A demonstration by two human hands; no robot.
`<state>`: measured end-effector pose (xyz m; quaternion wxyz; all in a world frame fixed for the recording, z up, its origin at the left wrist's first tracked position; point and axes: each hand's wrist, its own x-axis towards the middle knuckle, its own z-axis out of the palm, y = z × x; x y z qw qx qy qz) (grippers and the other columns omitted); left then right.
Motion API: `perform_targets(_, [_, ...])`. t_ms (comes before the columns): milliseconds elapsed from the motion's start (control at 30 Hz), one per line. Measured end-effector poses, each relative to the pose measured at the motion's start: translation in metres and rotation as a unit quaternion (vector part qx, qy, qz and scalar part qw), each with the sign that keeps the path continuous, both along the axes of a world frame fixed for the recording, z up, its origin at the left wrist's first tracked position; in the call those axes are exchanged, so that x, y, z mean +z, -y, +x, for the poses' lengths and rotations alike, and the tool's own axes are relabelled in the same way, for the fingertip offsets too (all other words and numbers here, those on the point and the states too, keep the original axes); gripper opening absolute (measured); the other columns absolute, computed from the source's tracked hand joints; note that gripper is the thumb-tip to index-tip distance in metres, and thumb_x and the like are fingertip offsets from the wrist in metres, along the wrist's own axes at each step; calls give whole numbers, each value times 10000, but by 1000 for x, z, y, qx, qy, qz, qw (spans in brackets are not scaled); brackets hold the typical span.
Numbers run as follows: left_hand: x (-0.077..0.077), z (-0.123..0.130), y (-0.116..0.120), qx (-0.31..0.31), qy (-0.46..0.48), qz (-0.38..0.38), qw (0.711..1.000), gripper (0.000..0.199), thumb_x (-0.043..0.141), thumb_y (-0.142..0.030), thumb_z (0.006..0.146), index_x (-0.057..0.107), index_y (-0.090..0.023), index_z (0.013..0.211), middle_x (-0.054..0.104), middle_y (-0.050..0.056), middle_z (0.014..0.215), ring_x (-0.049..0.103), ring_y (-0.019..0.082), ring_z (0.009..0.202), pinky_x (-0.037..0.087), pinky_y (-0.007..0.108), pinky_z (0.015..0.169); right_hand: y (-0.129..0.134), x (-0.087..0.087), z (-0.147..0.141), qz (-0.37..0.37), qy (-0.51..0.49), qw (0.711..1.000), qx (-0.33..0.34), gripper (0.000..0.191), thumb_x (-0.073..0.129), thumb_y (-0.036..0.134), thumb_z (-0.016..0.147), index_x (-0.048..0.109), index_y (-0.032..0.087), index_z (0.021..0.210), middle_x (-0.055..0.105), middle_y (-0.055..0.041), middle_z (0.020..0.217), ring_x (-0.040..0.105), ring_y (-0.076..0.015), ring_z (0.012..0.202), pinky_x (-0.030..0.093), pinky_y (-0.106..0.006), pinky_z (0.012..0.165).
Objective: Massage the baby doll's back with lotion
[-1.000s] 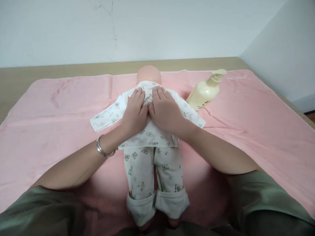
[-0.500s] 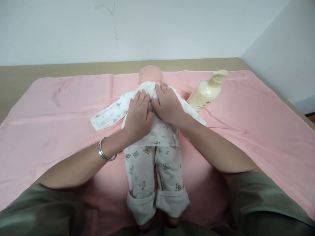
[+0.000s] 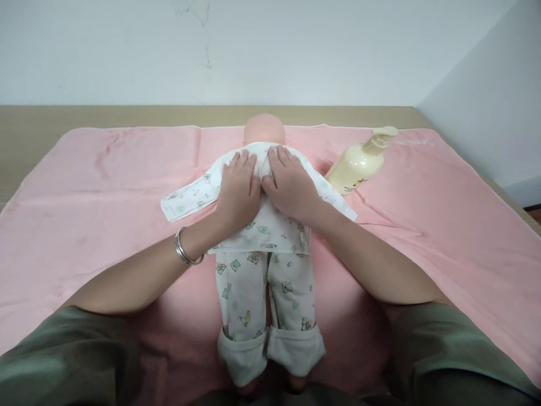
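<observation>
While both my palms lie flat on its back, one baby doll [image 3: 270, 239], apparently face down, occupies the middle of one pink blanket [image 3: 105, 225], bald head away from me, legs towards me.

Hands, two: left hand [image 3: 237, 194] and right hand [image 3: 293, 183], both extended, fingers fairly close together and pointing towards the head, thumbs just beside each other near the spine line; neither grasps anything.

Step in hand, as I judge it: pressing or stroking the upper back through the cloth. The next move, I judge, calls for light, even pressure from both palms, following the back's curve without bunching the cloth.

Doll's clothing: one white printed shirt [image 3: 276, 225], its two sleeves spread outward; one pair of matching trousers [image 3: 249, 293], two cuffs turned up.

Pump bottle [image 3: 359, 166], one, cream-coloured, near the shirt sleeve on my right, untouched.

Silver bangle [image 3: 180, 249], on my left wrist; one or a stacked pair, I cannot tell.

Green sleeves [image 3: 76, 344], two, mine, around my elbows.

Wooden table [image 3: 169, 115], one, showing beyond the blanket, against a pale wall [image 3: 296, 56].
</observation>
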<state>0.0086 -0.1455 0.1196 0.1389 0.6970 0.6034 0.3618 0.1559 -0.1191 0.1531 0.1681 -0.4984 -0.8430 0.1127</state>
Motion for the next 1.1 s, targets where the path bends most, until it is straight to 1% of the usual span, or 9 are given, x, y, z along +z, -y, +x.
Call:
perform_targets(100, [1,12,16,-19,-42,24,999,530,384,-247,962,478,-151,1475,397,136,1639,237,314,1592,117,599,1318,-20,0,4,-20,-19,1000,-6,669,334,254,946,350,-57,1538,347,-240,1639,306,-339,1556,248,-517,1298])
perform_targets(200, [4,13,16,-29,-40,22,999,567,404,-207,917,490,-153,1474,411,113,1635,259,303,1586,119,578,1327,-22,0,4,-16,-14,1000,-6,657,318,250,958,354,-62,1535,358,-240,1633,319,-340,1549,244,-509,1298])
perform_targets(267, [4,7,5,-20,-10,8,1000,576,409,-188,893,512,-157,1459,443,106,1616,300,290,1570,157,552,1328,-13,0,2,-2,5,1000,-12,652,314,250,974,336,-67,1544,349,-250,1634,313,-348,1550,230,-509,1302])
perform_targets(400, [3,-7,-18,14,54,-18,998,585,415,-154,847,556,-138,1415,528,124,1546,434,270,1492,266,491,1309,20,1,-4,36,44,998,-15,638,330,283,1004,343,-51,1547,342,-275,1629,302,-382,1550,245,-548,1289])
perform_targets(533, [-1,-10,-23,20,71,-2,997,559,419,-160,847,582,-171,1381,578,104,1498,476,261,1454,277,475,1306,38,2,-7,57,40,997,12,633,349,290,1001,360,-33,1546,330,-269,1637,263,-382,1568,256,-561,1286])
perform_targets(600, [-2,-9,-21,19,68,4,998,548,418,-171,858,580,-184,1382,575,99,1501,470,262,1458,273,477,1307,31,2,-5,37,28,999,16,636,355,273,984,363,-19,1549,326,-248,1647,253,-362,1575,245,-551,1294])
perform_targets(800, [3,-5,-18,19,37,-4,999,585,388,-203,859,551,-105,1413,538,138,1530,461,278,1464,275,472,1308,-10,-3,3,-11,-7,1000,19,704,402,317,948,311,28,1584,285,-193,1679,203,-343,1591,176,-565,1310])
perform_targets(967, [5,-4,-17,26,22,-3,999,577,380,-205,872,552,-110,1414,543,132,1527,463,269,1462,280,453,1308,-7,-5,2,-2,-10,1000,8,696,404,315,953,324,22,1579,304,-201,1669,222,-341,1583,166,-526,1316])
perform_targets(1100, [4,-1,-7,18,2,1,1000,551,376,-218,920,519,-121,1444,496,146,1567,408,288,1506,243,497,1315,-10,-4,4,-2,-9,1000,27,697,407,332,959,323,23,1578,304,-210,1667,237,-354,1577,175,-559,1306])
